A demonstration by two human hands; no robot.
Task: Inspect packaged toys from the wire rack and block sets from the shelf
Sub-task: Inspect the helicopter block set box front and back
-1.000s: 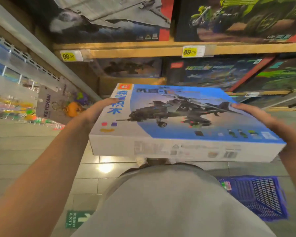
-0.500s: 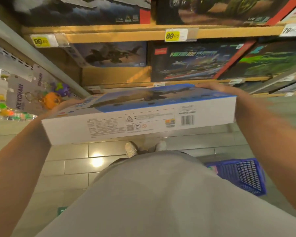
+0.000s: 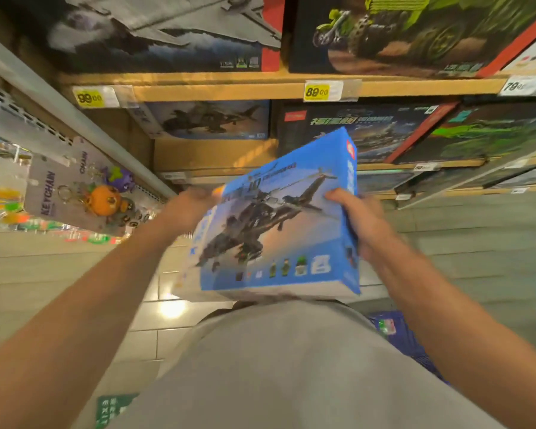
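Note:
A blue block-set box [image 3: 279, 230] with a dark helicopter printed on its face is held in front of my chest, turned so one corner points up toward the shelf. My left hand [image 3: 189, 205] grips its left edge, fingers partly hidden behind the box. My right hand [image 3: 358, 218] grips the right edge with the thumb on the printed face. The wooden shelf [image 3: 229, 88] behind holds more block-set boxes [image 3: 211, 119]. The wire rack [image 3: 19, 125] with hanging packaged keychain toys [image 3: 106, 199] is at the left.
Yellow price tags 99.00 [image 3: 89, 97] and 89.00 [image 3: 316, 91] sit on the shelf edge. A blue shopping basket [image 3: 396, 332] stands on the tiled floor at my lower right. A green exit sticker [image 3: 112, 408] lies on the floor.
The box, seen edge-on half a second ago, has been rotated and tilted so its printed helicopter face shows and a corner points upward. Both hands shifted along its edges.

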